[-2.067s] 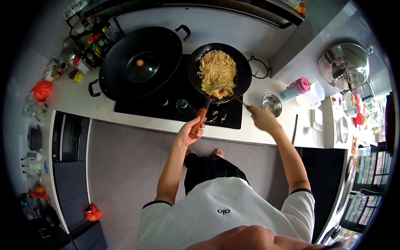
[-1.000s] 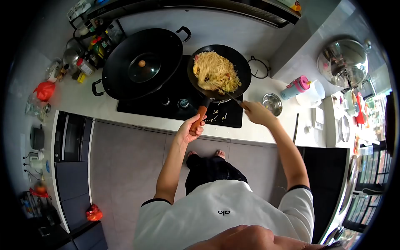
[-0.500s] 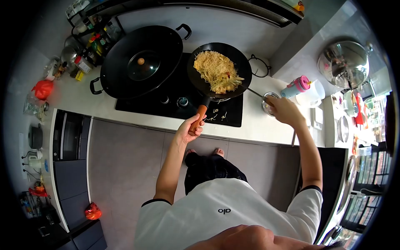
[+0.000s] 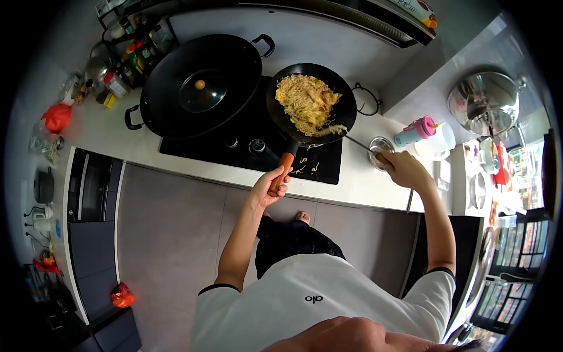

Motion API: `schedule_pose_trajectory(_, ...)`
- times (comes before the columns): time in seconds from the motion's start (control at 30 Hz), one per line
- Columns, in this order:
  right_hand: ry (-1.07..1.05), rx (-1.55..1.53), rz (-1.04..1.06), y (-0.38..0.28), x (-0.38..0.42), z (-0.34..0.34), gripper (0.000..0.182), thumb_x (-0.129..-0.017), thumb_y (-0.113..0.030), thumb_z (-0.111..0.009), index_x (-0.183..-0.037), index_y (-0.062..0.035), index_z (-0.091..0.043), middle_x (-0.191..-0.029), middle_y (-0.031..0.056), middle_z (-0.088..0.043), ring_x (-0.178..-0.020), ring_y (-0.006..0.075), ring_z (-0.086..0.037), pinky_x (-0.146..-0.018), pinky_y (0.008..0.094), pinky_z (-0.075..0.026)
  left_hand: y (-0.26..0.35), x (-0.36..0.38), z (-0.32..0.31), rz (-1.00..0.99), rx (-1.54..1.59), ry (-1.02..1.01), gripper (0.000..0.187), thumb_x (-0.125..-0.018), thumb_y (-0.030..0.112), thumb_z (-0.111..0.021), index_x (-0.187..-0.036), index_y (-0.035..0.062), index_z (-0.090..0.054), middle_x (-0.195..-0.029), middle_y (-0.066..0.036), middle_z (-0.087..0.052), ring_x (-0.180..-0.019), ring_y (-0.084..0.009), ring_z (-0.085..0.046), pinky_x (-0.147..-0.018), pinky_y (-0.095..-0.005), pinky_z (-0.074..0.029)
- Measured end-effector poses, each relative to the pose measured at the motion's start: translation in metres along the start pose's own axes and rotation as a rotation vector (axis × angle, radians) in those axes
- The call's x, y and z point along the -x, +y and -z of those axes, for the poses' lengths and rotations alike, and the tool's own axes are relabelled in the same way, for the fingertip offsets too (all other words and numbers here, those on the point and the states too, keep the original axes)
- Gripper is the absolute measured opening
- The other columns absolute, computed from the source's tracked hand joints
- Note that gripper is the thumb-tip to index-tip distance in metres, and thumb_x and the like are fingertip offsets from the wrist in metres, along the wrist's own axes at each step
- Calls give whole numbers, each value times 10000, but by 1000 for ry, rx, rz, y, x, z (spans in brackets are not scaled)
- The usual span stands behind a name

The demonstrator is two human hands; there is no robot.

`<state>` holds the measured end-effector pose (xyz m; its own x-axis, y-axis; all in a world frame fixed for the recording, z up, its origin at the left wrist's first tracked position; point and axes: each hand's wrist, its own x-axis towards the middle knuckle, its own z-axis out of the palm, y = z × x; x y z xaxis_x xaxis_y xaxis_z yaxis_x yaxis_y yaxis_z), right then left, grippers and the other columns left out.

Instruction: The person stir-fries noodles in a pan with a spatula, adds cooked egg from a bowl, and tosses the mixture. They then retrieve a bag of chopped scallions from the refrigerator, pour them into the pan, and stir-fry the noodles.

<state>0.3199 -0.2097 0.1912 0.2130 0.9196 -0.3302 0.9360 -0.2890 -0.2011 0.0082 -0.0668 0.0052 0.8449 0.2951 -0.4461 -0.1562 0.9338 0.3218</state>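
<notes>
My left hand is wrapped round the wooden handle of a dark frying pan on the right side of the hob. Fried noodles with yellowish bits, maybe egg, make up the food heaped in the pan. Over the counter, my right hand grips a spatula by its brown handle. Its thin metal shaft crosses the near right rim, and noodles lie over its far end, hiding the blade. Just beyond my right hand stands a small clear container.
A large black wok with a glass lid in it covers the hob's left side. Noodle scraps lie on the black hob. A pink-lidded cup and a white container stand at right. Seasoning bottles crowd the left corner.
The spatula's far end has come down toward the pan's near right rim with some noodles on it. The noodle heap has shifted and spread out. My left hand keeps its hold.
</notes>
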Motion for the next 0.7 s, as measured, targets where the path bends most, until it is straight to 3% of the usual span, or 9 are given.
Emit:
schedule_pose_trajectory(0.13,-42,132,78,-4,-46,-33,201,-861,-150,-499,-1038,-91,-573,-931,179,-634,-865,362,-618,-736,469,-495,0,3,-5,4,-15,36,449,-916,329,-551,-1222,21,-437,-803,-31,-493,-513,-71,-452,-411,-177,-382)
schedule_pose_trajectory(0.2,107,-59,-84,-25,-81,-54,222,-856,-146,-502,-1058,-83,-567,-876,189,-643,-840,366,-627,-724,467,-502,0,2,-4,-1,-26,26,449,-916,331,-551,-1223,23,-438,-805,-27,-493,-510,-68,-450,-411,-177,-382)
schedule_pose_trajectory(0.37,132,137,60,8,-44,-21,232,-806,-114,-520,-1027,-112,-591,-808,160,-652,-756,359,-637,-650,473,-498,-1,0,1,-2,-28,27,447,-922,333,-540,-1229,25,-438,-796,-24,-494,-509,-64,-450,-409,-177,-385)
schedule_pose_trajectory(0.43,2,249,-33,1,-21,15,236,-798,-116,-531,-1026,-120,-592,-808,162,-648,-765,363,-635,-644,464,-497,-1,0,3,-6,-15,12,441,-925,331,-534,-1229,26,-439,-797,-25,-495,-509,-63,-450,-409,-178,-386)
schedule_pose_trajectory(0.53,93,205,-119,20,-56,-12,217,-801,-121,-538,-1011,-117,-589,-806,177,-642,-786,370,-632,-668,467,-495,0,1,1,2,-15,10,428,-929,326,-527,-1226,32,-440,-803,-27,-494,-508,-65,-448,-409,-180,-387)
schedule_pose_trajectory(0.7,227,-23,-34,9,-95,-40,166,-845,-134,-508,-976,-80,-594,-769,196,-631,-763,374,-623,-671,451,-494,-5,-2,1,7,-3,42,411,-932,326,-519,-1222,44,-448,-801,-28,-497,-504,-75,-458,-407,-186,-392)
